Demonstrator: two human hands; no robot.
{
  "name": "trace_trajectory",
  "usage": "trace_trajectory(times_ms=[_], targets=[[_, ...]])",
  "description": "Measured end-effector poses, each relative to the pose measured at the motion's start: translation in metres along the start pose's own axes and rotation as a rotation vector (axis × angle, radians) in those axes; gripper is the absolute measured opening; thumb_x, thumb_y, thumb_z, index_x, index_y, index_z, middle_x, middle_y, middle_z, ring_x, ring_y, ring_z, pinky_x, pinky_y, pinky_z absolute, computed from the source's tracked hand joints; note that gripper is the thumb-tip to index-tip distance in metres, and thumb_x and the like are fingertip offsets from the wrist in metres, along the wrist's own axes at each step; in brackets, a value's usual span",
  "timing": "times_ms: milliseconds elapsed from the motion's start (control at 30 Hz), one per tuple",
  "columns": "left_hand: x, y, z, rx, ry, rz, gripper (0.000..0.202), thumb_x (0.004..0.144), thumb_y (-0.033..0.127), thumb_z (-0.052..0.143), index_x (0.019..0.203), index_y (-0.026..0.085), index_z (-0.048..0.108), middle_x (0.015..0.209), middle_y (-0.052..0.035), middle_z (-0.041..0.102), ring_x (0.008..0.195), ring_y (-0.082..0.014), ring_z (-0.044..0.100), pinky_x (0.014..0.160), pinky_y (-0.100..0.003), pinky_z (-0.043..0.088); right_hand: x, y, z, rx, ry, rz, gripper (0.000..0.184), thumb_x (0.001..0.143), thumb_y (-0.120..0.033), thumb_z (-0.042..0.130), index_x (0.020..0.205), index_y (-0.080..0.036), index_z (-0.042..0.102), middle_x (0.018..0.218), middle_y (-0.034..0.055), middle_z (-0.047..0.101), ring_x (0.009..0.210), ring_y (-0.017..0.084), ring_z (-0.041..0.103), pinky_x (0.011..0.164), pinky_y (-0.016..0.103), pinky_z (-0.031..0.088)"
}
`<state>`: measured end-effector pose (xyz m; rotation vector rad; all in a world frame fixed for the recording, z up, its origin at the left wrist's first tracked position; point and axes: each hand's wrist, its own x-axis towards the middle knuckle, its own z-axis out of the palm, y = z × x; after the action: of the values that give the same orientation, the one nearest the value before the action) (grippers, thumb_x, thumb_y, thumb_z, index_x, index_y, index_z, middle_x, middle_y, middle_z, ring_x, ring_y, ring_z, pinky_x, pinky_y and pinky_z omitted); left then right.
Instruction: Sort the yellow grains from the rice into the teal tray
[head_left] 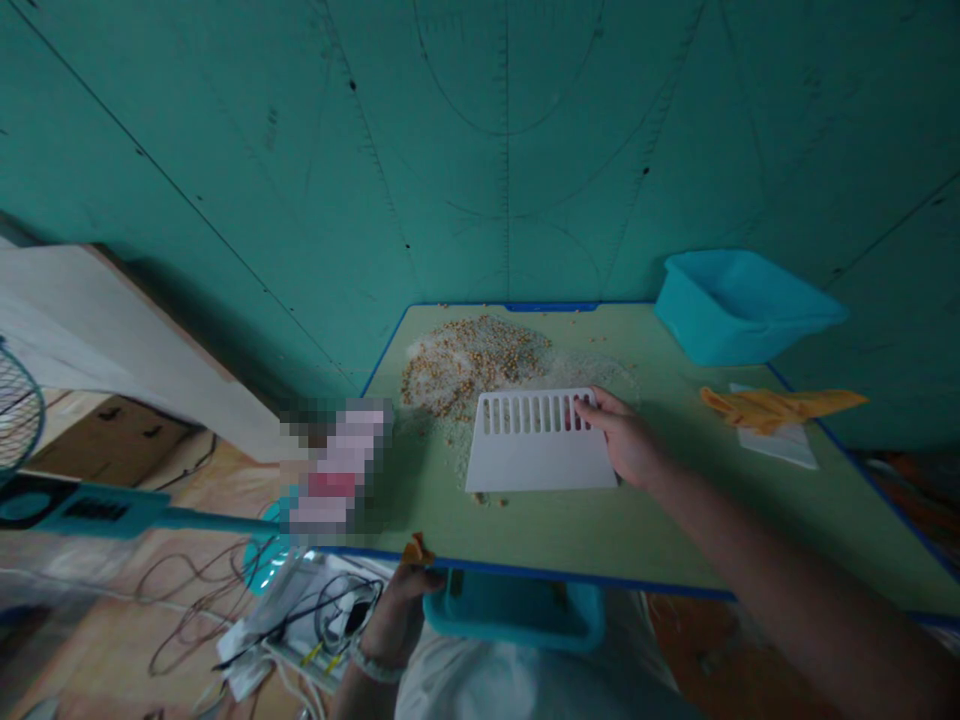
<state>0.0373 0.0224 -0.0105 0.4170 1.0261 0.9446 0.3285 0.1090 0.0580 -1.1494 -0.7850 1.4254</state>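
Observation:
My right hand (628,440) grips the right edge of a white slotted plastic scraper (536,445) that stands on a pale green table (600,520). Just beyond the scraper lies a spread pile of brown grains (469,360) mixed with white powder. My left hand (401,605) is below the table's front edge, closed on the rim of a teal bin (517,610) held under the edge. A small orange scrap (416,550) sits at the edge above that hand.
A teal tub (742,305) stands at the table's back right corner. An orange cloth (780,405) lies on white paper (784,445) at the right. Cables and a power strip (300,620) litter the floor to the left, near a teal fan stand (97,510).

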Motion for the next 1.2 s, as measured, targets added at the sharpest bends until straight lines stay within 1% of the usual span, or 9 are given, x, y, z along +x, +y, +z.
trace_trajectory(times_ms=[100, 167, 300, 533, 667, 800, 967, 1100, 1200], targets=[[0.0, 0.001, 0.002, -0.005, -0.028, -0.002, 0.044, 0.048, 0.006, 0.064, 0.09, 0.019, 0.069, 0.093, -0.0041, 0.076, 0.094, -0.0295, 0.065, 0.083, -0.038, 0.049, -0.003, -0.001, 0.003, -0.005, -0.024, 0.015, 0.022, 0.066, -0.036, 0.066, 0.073, -0.021, 0.052, 0.063, -0.0039, 0.053, 0.059, 0.013, 0.048, 0.062, 0.029, 0.036], [0.0, 0.002, 0.004, -0.005, -0.037, 0.007, 0.044, 0.048, 0.007, 0.064, 0.09, 0.019, 0.069, 0.093, -0.0043, 0.076, 0.096, -0.0301, 0.064, 0.084, -0.038, 0.048, -0.004, -0.003, 0.005, -0.002, -0.003, 0.016, 0.023, 0.064, -0.036, 0.067, 0.073, -0.021, 0.051, 0.064, -0.0037, 0.053, 0.06, 0.013, 0.048, 0.063, 0.028, 0.036], [-0.001, 0.003, 0.006, 0.025, -0.003, 0.009, 0.046, 0.049, 0.006, 0.064, 0.092, 0.019, 0.069, 0.095, -0.0041, 0.075, 0.098, -0.0287, 0.064, 0.086, -0.036, 0.047, -0.004, -0.004, 0.006, 0.0, 0.041, -0.002, 0.023, 0.063, -0.035, 0.067, 0.071, -0.021, 0.051, 0.062, -0.0039, 0.051, 0.06, 0.013, 0.047, 0.062, 0.028, 0.035], [-0.001, 0.001, 0.004, 0.039, -0.01, 0.001, 0.041, 0.051, 0.006, 0.062, 0.089, 0.018, 0.07, 0.093, -0.0058, 0.076, 0.089, -0.0293, 0.067, 0.078, -0.037, 0.05, -0.005, 0.0, 0.006, -0.053, -0.027, 0.007, 0.019, 0.067, -0.035, 0.064, 0.069, -0.022, 0.051, 0.061, -0.0036, 0.051, 0.059, 0.013, 0.046, 0.06, 0.028, 0.034], [-0.001, 0.001, 0.007, 0.027, -0.035, 0.013, 0.043, 0.048, 0.006, 0.063, 0.088, 0.018, 0.071, 0.091, -0.0057, 0.076, 0.091, -0.0301, 0.066, 0.08, -0.038, 0.05, -0.008, -0.001, 0.007, -0.021, -0.054, 0.037, 0.02, 0.067, -0.034, 0.064, 0.067, -0.021, 0.05, 0.06, -0.0041, 0.05, 0.056, 0.012, 0.045, 0.058, 0.027, 0.033], [0.0, 0.001, 0.008, 0.012, -0.011, 0.033, 0.046, 0.047, 0.005, 0.063, 0.091, 0.019, 0.071, 0.092, -0.0045, 0.076, 0.092, -0.0299, 0.065, 0.081, -0.038, 0.049, -0.008, 0.0, 0.007, -0.023, -0.057, 0.04, 0.019, 0.068, -0.035, 0.065, 0.068, -0.021, 0.051, 0.06, -0.0041, 0.051, 0.056, 0.012, 0.046, 0.058, 0.027, 0.034], [-0.001, 0.002, 0.009, 0.02, -0.024, 0.008, 0.045, 0.047, 0.005, 0.064, 0.09, 0.019, 0.07, 0.088, -0.0045, 0.077, 0.091, -0.0311, 0.066, 0.08, -0.039, 0.05, -0.01, 0.0, 0.009, -0.029, -0.074, 0.034, 0.019, 0.068, -0.034, 0.064, 0.066, -0.02, 0.052, 0.059, -0.0043, 0.052, 0.054, 0.011, 0.045, 0.057, 0.026, 0.033], [-0.002, 0.002, 0.009, 0.022, -0.058, -0.001, 0.043, 0.051, 0.006, 0.064, 0.091, 0.02, 0.069, 0.087, -0.0034, 0.077, 0.09, -0.0294, 0.066, 0.08, -0.038, 0.05, -0.012, 0.0, 0.012, -0.026, -0.086, 0.079, 0.019, 0.067, -0.035, 0.065, 0.066, -0.021, 0.052, 0.059, -0.0041, 0.053, 0.052, 0.011, 0.046, 0.055, 0.026, 0.033], [-0.002, 0.001, 0.009, 0.011, -0.042, 0.014, 0.04, 0.05, 0.005, 0.065, 0.087, 0.02, 0.069, 0.082, -0.0029, 0.077, 0.089, -0.0286, 0.067, 0.08, -0.037, 0.05, -0.013, 0.0, 0.014, -0.054, -0.093, 0.088, 0.019, 0.066, -0.035, 0.065, 0.065, -0.021, 0.052, 0.059, -0.0037, 0.055, 0.053, 0.011, 0.047, 0.056, 0.026, 0.034]])
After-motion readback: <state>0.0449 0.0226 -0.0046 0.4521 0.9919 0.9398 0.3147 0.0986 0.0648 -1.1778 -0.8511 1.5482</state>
